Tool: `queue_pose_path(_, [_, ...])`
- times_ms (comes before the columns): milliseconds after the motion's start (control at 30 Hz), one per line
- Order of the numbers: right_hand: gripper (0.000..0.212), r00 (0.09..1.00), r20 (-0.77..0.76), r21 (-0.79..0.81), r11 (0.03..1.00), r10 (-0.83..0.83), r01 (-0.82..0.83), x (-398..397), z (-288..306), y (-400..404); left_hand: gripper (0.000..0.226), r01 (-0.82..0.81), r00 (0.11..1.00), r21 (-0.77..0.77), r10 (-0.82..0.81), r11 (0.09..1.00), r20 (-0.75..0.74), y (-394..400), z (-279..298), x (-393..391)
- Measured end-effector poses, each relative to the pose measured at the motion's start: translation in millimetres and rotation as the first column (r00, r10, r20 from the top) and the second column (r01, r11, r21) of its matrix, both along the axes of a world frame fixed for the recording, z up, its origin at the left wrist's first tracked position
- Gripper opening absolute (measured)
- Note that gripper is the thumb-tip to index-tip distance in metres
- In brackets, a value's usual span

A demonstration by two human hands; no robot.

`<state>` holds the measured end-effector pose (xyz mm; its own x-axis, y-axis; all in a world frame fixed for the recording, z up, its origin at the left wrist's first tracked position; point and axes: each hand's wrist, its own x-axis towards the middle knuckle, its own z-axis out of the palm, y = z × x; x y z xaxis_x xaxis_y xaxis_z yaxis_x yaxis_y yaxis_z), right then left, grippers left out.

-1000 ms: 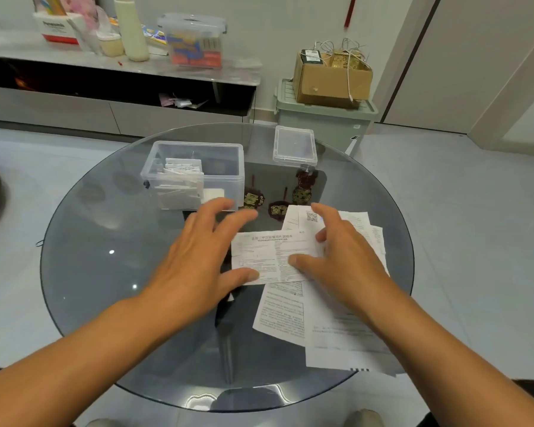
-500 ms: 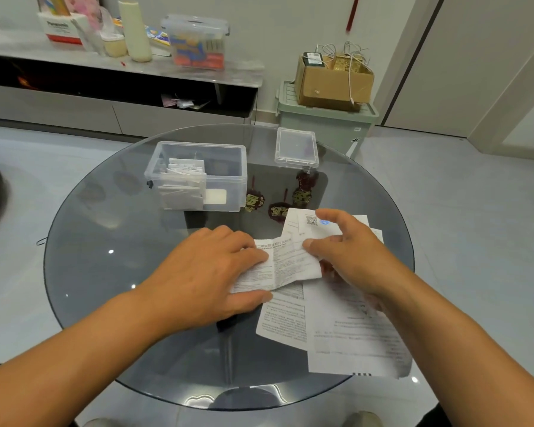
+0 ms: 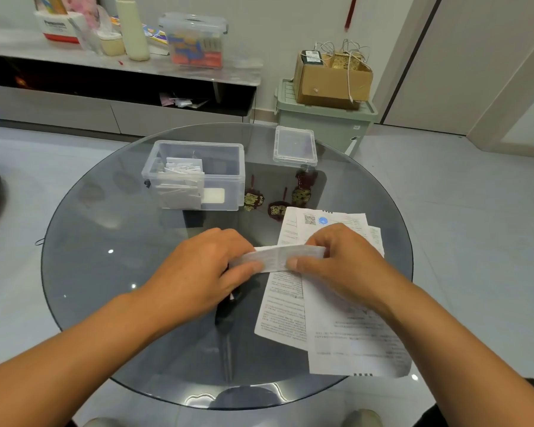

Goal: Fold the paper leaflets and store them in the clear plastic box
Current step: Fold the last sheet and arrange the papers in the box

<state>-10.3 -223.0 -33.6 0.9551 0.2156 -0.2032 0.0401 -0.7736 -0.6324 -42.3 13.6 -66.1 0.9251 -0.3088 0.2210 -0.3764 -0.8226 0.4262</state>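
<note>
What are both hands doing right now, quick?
Left hand: pinches the left end of the folded leaflet.
Right hand: pinches its right end.

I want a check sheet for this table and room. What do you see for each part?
Surface: round dark glass table.
Job's things: narrow folded white paper leaflet held between both hands; unfolded printed leaflets stacked under the right hand; open clear plastic box holding folded papers; its clear lid lying apart.
Clutter: red and gold ornaments showing by the box.
Grippers: left hand and right hand each pinch one end of the leaflet.
Cables: white cords on the brown cardboard box.
Surroundings: green storage bin, cluttered grey shelf.
</note>
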Motion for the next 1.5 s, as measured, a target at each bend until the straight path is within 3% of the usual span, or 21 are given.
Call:
queue_pose_path(67, [0.027,0.998,-0.021,0.021,0.997,-0.067,0.068,2,-3,2,0.019,-0.05,0.997,-0.044,0.047,0.998,-0.066,-1,1,0])
queue_pose_path(167, [0.035,0.994,0.009,-0.006,0.994,-0.109,0.109,4,-8,5,0.045,-0.106,0.986,-0.096,0.092,0.99,-0.141,-1,2,1])
queue_pose_path(300, [0.033,0.989,0.11,-0.088,0.99,-0.101,0.111,0,-12,13,0.039,-0.095,0.988,0.014,0.096,0.995,-0.122,0,3,4])
queue_pose_path(433, [0.065,0.991,-0.021,0.034,0.991,-0.129,0.129,-4,-6,16,0.047,-0.088,0.983,0.078,0.099,0.993,-0.156,1,5,7])
queue_pose_path(500, [0.073,0.992,-0.017,0.137,0.983,-0.123,0.124,-5,-6,20,0.046,-0.083,0.982,0.076,0.095,0.994,-0.161,0,6,7])
queue_pose_path(600, [0.074,0.986,0.135,0.27,0.961,-0.095,0.055,-9,-7,25,0.041,-0.081,0.98,0.025,0.084,0.996,-0.183,-2,5,4])
queue_pose_path(733, [0.046,0.899,0.438,0.269,0.956,-0.011,-0.119,-15,-11,31,0.007,-0.149,0.967,-0.195,0.102,0.969,-0.232,-7,4,1])
queue_pose_path(800, [0.026,0.796,0.604,0.195,0.961,0.04,-0.197,-15,-13,33,0.011,-0.214,0.938,-0.345,0.092,0.914,-0.335,-9,8,1])
queue_pose_path(867, [0.018,0.704,0.703,0.113,0.962,0.099,-0.249,-15,-18,34,0.016,-0.277,0.885,-0.524,0.001,0.806,-0.466,-13,17,-1])
queue_pose_path(933, [0.018,0.658,0.733,0.039,0.954,0.174,-0.296,-12,-24,33,0.023,-0.413,0.779,-0.688,-0.16,0.597,-0.607,-17,26,-4])
queue_pose_path(1000, [0.02,0.644,0.728,-0.003,0.94,0.236,-0.341,-11,-26,31,0.03,-0.527,0.7,-0.754,-0.303,0.392,-0.647,-16,32,-3])
queue_pose_path(1067, [0.033,0.614,0.73,-0.087,0.932,0.3,-0.351,-12,-27,30,0.039,-0.576,0.664,-0.778,-0.412,0.251,-0.624,-13,35,-2])
queue_pose_path(1100, [0.039,0.608,0.73,-0.117,0.933,0.312,-0.34,-12,-25,30,0.04,-0.582,0.658,-0.781,-0.433,0.225,-0.616,-11,36,-2])
queue_pose_path(1167, [0.042,0.656,0.711,-0.048,0.948,0.255,-0.316,-15,-22,32,0.032,-0.558,0.678,-0.78,-0.387,0.283,-0.625,-10,35,-2])
queue_pose_path(1233, [0.03,0.747,0.657,0.117,0.965,0.101,-0.233,-17,-18,35,0.025,-0.513,0.712,-0.769,-0.312,0.38,-0.629,-14,32,-2])
queue_pose_path(1300, [0.033,0.892,0.45,0.289,0.952,-0.045,-0.098,-16,-13,36,0.021,-0.484,0.743,-0.768,-0.268,0.42,-0.614,-18,29,-4])
queue_pose_path(1367, [0.03,0.98,0.181,0.471,0.882,-0.08,-0.015,-14,-11,34,0.019,-0.475,0.755,-0.769,-0.251,0.427,-0.606,-21,28,-6])
queue_pose_path(1400, [0.02,0.99,0.124,0.522,0.853,-0.07,-0.005,-15,-10,33,0.018,-0.486,0.751,-0.766,-0.246,0.421,-0.613,-21,29,-6])
queue_pose_path(1500, [0.018,0.983,0.171,0.53,0.847,-0.072,-0.03,-15,-12,30,0.021,-0.584,0.695,-0.737,-0.26,0.34,-0.67,-21,31,-4])
